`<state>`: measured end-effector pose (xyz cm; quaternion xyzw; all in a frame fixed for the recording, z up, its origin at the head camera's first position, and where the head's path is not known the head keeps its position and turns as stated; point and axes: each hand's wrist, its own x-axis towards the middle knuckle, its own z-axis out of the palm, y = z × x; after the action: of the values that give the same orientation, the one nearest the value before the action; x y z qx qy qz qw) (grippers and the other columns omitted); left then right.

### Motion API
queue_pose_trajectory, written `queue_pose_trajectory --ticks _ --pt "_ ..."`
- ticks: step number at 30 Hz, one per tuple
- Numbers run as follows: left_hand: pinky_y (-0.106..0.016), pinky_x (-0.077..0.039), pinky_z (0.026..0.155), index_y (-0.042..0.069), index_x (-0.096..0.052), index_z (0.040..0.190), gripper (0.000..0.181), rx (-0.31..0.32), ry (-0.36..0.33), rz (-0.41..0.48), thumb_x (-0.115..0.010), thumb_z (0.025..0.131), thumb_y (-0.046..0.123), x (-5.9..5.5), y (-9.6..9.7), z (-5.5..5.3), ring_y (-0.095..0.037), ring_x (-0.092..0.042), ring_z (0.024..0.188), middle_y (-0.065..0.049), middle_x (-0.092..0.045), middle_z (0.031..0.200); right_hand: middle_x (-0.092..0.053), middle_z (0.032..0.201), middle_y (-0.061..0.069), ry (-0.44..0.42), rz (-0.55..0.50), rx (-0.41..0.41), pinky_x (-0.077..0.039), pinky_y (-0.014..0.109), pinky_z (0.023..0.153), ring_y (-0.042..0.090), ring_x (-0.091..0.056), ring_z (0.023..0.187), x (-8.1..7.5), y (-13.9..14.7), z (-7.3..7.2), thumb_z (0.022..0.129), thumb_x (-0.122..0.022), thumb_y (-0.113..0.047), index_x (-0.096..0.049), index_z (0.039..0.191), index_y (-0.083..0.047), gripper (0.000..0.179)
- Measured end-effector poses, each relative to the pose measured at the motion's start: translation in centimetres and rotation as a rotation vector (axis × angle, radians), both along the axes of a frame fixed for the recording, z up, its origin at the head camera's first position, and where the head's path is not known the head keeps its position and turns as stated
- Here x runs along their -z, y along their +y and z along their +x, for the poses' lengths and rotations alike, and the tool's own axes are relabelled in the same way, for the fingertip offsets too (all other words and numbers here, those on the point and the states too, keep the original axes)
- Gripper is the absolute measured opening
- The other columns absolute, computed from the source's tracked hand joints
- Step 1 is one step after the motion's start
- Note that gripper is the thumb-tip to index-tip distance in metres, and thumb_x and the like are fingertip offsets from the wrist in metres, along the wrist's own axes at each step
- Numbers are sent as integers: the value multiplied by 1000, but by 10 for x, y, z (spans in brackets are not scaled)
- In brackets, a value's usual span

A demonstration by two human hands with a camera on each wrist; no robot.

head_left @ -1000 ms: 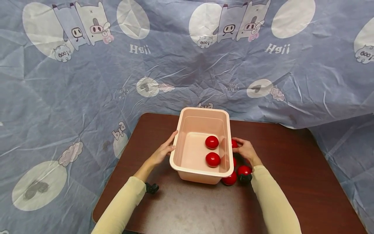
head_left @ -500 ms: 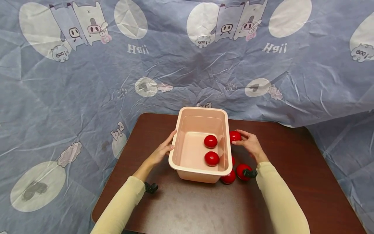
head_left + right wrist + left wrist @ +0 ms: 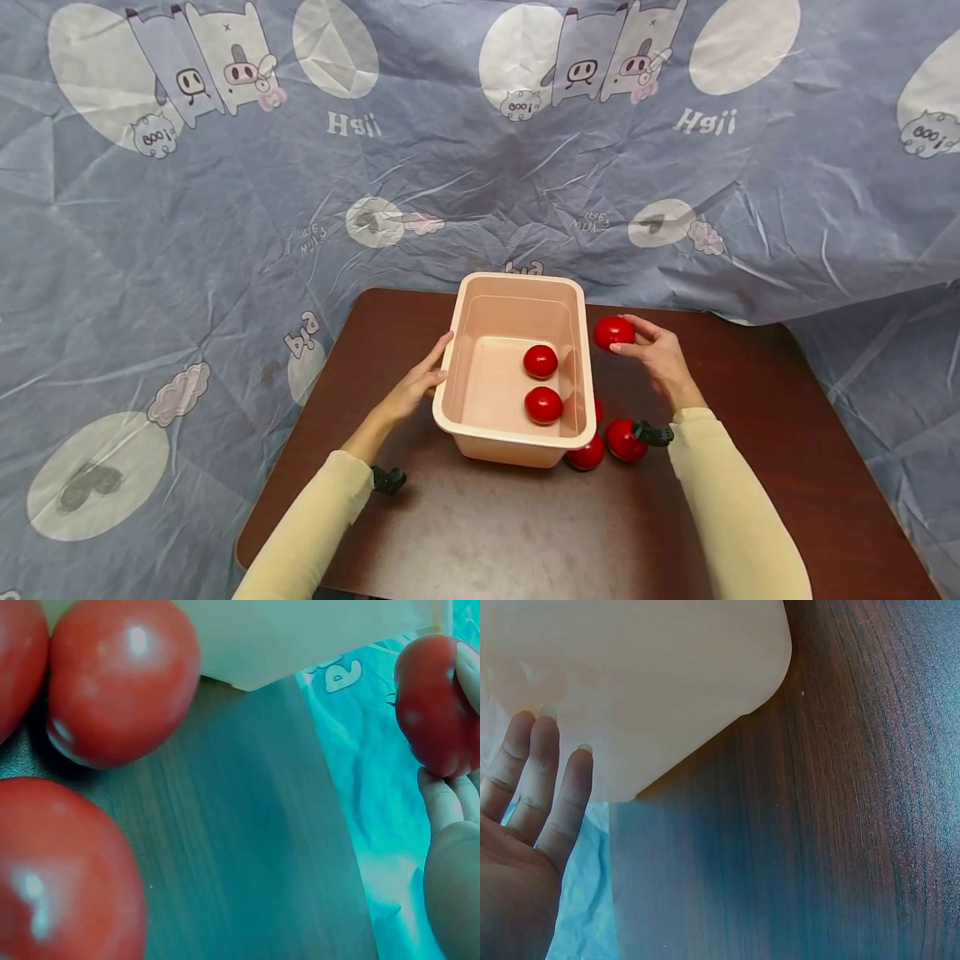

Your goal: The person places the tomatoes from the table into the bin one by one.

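A pale pink plastic tub (image 3: 487, 454) stands on the table with two tomatoes inside, the upper tomato (image 3: 540, 362) and the lower tomato (image 3: 543, 406). My left hand (image 3: 408, 392) touches the tub's left side; in the left wrist view its extended fingers (image 3: 570, 787) lie against the tub wall. To the right of the tub, my right hand (image 3: 660, 358) pinches a red tomato (image 3: 613, 333) between thumb and fingers. The right wrist view shows this held tomato (image 3: 431, 705) with the thumb on its side and fingertips beneath.
Several more tomatoes lie by the tub's lower right corner, among them a front tomato (image 3: 587, 454) and a right tomato (image 3: 624, 442); one is partly hidden by the tub. A brown wooden table (image 3: 480, 542) meets a blue printed cloth (image 3: 480, 183) behind it.
My right hand has lifted a tomato from beside the tub and moved it away to the upper right. My left hand and the tub have stayed in place.
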<state>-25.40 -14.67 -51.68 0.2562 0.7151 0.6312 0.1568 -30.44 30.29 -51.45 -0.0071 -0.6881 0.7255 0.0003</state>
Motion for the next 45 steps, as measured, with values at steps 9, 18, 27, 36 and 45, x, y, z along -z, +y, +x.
queue_pose_trajectory --ticks 9,18,27,36,45 --pt "-38 -56 81 16 -4 158 67 7 -3 1 -36 100 13 -16 1 7 -15 -63 104 -35 -47 138 -69 108 -11 40 -75 -29 -56 20 77 6 -69 92 -14 -3 0 80 -75 3 -43 145 1 73" --pt "-38 -56 78 16 -4 158 68 8 -5 1 -37 100 13 -15 1 7 -15 -64 100 -36 -48 135 -71 108 -7 113 -144 -87 -56 21 78 8 -69 96 -30 -15 0 78 -71 13 -45 143 3 71" --pt "-44 -55 81 16 -4 158 67 7 -13 -4 -37 100 13 -16 2 7 -23 -62 105 -34 -42 142 -70 114 -8 154 -135 -131 -56 22 80 8 -68 101 -44 -28 1 79 -69 15 -44 142 6 69" --pt "-43 -55 82 18 -4 159 68 5 -4 -10 -37 100 14 -16 2 8 -22 -61 105 -31 -40 145 -68 118 -8 194 -104 -222 -56 23 79 7 -68 101 -58 -44 4 75 -72 16 -42 141 10 73" --pt "-36 -56 80 16 -1 158 67 28 -6 10 -34 100 12 -17 3 9 -13 -65 97 -39 -53 126 -69 114 -7 165 -66 -284 -56 24 79 8 -69 100 -63 -59 7 74 -72 17 -36 142 14 77"
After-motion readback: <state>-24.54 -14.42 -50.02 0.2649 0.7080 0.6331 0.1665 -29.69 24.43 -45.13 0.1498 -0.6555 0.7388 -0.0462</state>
